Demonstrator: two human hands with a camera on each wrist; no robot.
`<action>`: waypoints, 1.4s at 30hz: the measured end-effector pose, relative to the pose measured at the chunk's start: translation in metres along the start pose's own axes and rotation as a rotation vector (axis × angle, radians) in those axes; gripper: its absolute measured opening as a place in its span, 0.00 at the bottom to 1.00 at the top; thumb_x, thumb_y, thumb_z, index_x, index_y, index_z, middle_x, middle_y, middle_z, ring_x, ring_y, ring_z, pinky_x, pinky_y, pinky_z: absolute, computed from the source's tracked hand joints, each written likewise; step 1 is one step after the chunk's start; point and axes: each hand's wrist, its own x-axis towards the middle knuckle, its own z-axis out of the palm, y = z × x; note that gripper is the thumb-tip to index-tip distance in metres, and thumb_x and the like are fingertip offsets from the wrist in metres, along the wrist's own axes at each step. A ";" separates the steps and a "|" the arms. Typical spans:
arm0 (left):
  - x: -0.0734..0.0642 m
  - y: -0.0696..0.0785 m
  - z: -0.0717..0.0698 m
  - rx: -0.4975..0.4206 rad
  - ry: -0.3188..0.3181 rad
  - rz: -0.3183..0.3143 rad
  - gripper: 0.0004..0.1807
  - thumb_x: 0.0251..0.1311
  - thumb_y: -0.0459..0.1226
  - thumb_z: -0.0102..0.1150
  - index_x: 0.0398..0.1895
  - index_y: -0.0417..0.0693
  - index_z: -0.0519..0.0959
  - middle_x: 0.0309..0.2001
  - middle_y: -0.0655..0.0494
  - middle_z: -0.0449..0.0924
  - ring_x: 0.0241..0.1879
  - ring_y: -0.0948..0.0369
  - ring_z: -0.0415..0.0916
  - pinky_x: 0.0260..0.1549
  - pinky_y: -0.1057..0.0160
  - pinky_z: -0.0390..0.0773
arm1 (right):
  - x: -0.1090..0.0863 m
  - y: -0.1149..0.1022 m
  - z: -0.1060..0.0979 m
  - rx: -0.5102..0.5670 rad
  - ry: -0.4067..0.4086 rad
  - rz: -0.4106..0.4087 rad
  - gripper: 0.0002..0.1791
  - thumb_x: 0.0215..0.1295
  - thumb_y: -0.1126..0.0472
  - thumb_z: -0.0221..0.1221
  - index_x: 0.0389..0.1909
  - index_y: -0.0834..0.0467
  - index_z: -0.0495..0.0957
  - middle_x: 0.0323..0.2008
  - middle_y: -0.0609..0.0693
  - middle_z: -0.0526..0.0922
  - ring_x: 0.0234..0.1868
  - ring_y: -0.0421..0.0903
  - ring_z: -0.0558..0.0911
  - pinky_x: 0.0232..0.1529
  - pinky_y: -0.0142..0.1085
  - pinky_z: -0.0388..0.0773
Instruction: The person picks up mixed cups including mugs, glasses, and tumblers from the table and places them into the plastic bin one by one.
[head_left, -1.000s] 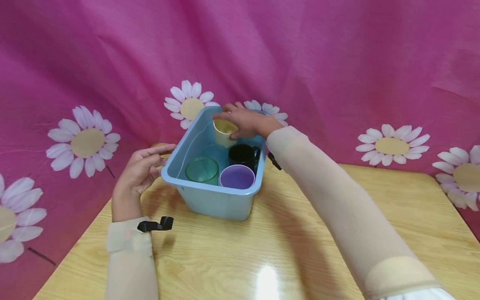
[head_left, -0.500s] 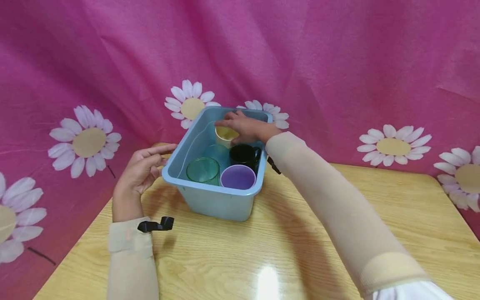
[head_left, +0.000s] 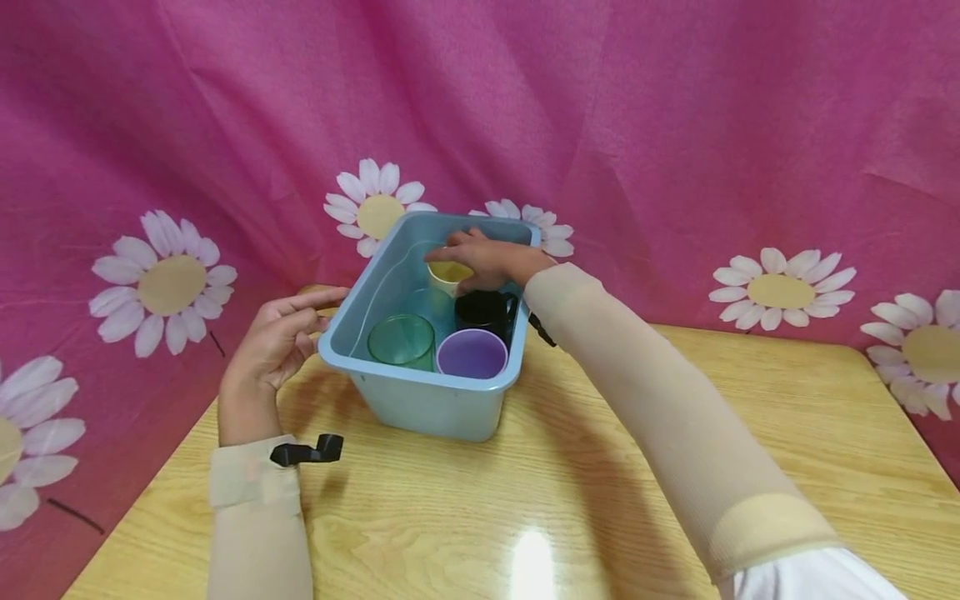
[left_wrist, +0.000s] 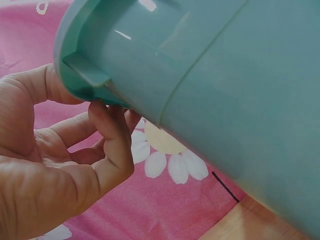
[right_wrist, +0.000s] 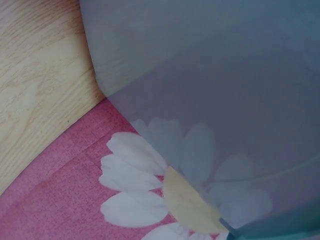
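A light blue plastic tub (head_left: pixel 420 400) stands on the table in the head view. My left hand (head_left: pixel 277 337) pinches its left rim; in the left wrist view, the thumb (left_wrist: pixel 112 130) presses under the rim. Inside the tub's far part, my right hand (head_left: pixel 487 258) grips a yellow cup (head_left: pixel 447 273) from above, fingers over its rim. Nearer the front sit a green transparent cup (head_left: pixel 401 340), a purple cup (head_left: pixel 472 354) and a black mug (head_left: pixel 482 310) with its handle to the right. The right wrist view shows only the tub's outer wall (right_wrist: pixel 210 75), hiding that hand.
The tub rests on a wooden table (head_left: pixel 420 517), near its far left side. Close behind hangs a pink cloth (head_left: pixel 637 150) with large daisies, also running along the left. A black wrist mount (head_left: pixel 307 451) sticks out from the left sleeve.
My right hand has come down a little with the yellow cup, deeper into the tub. The left hand stays at the rim, and the other cups have kept their places.
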 end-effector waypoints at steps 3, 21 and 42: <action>0.000 0.001 0.000 0.008 0.003 -0.005 0.24 0.67 0.20 0.40 0.53 0.40 0.86 0.53 0.54 0.83 0.36 0.59 0.83 0.34 0.67 0.86 | 0.001 0.001 0.000 0.008 -0.018 0.005 0.38 0.72 0.56 0.62 0.80 0.43 0.59 0.74 0.60 0.58 0.71 0.58 0.57 0.69 0.53 0.64; 0.001 0.002 0.000 0.035 0.027 -0.016 0.24 0.67 0.21 0.42 0.56 0.39 0.85 0.52 0.55 0.83 0.35 0.60 0.82 0.22 0.75 0.77 | 0.004 0.001 0.002 0.026 -0.087 0.134 0.36 0.75 0.50 0.57 0.81 0.40 0.57 0.75 0.60 0.57 0.74 0.62 0.54 0.71 0.59 0.60; 0.001 -0.002 -0.002 0.031 0.023 -0.013 0.24 0.67 0.21 0.42 0.55 0.40 0.86 0.53 0.54 0.82 0.36 0.59 0.82 0.35 0.67 0.86 | 0.008 0.003 0.006 -0.070 -0.043 0.083 0.33 0.76 0.56 0.54 0.79 0.53 0.61 0.71 0.61 0.68 0.72 0.59 0.65 0.73 0.50 0.64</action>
